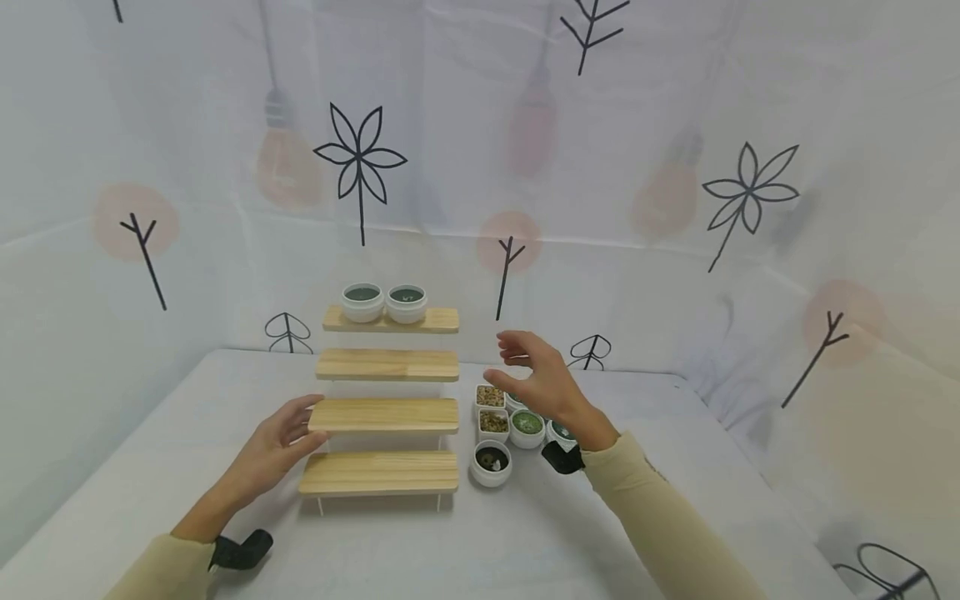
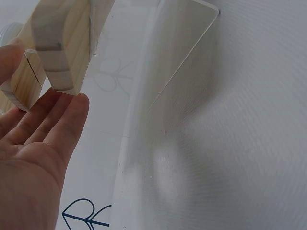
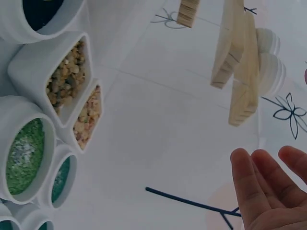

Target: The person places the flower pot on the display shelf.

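My left hand (image 1: 273, 446) is at the left end of a wooden shelf board (image 1: 386, 415), the second from the bottom of a stepped stand. In the left wrist view its fingers (image 2: 67, 124) reach out nearly straight, fingertips right at the end of a board (image 2: 72, 52). Raised to the right of the stand, my right hand (image 1: 543, 379) has nothing in its loosely bent fingers. Below it are square white bowls of pebbles (image 1: 492, 423) and a round bowl with green filling (image 1: 527, 423). Two white round pots (image 1: 362, 303) (image 1: 407, 304) stand on the top board (image 1: 442, 320).
Nearest me among the bowls is a round white one with dark filling (image 1: 491, 464), just right of the bottom board (image 1: 378, 473). Another dark-filled bowl (image 1: 560, 433) is partly hidden by the right wrist. A printed cloth backdrop (image 1: 450, 192) hangs behind the white table (image 1: 375, 558).
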Tool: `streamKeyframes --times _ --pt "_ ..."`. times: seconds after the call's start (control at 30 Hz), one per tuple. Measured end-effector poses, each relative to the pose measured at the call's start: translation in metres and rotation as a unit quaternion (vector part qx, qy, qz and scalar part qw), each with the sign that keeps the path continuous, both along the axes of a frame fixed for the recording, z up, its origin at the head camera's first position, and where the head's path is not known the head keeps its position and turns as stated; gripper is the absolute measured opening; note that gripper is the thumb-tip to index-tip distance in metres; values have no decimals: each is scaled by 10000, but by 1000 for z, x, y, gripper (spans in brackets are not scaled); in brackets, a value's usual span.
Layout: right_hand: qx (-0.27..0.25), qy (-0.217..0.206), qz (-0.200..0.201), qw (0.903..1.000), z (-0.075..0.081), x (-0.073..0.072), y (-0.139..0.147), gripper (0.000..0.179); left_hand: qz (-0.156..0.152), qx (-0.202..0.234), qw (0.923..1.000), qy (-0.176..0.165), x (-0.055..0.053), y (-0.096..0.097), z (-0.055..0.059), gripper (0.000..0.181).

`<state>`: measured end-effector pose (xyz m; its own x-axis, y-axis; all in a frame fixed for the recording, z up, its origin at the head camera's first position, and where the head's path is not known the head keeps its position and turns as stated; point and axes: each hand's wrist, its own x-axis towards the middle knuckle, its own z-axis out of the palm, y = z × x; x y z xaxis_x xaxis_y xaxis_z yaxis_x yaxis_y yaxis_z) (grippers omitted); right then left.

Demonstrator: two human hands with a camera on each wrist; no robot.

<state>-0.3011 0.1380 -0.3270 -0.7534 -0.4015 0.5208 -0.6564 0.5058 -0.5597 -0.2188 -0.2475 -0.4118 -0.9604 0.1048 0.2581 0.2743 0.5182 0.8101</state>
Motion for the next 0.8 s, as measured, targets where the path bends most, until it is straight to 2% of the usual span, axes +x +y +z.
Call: streamKeyframes --times 0.27,0.43,0.8 --pt "-96 -68 87 9999 -28 13 10 55 -82 -80 9998 164 0 0 -2 65" --pt "12 -239 -3 9997 -40 20 13 57 -65 -49 9999 85 0 -1 -3 65" --pt "293 -494 116 9983 -68 35 15 60 -30 -76 9999 90 0 0 -3 65"
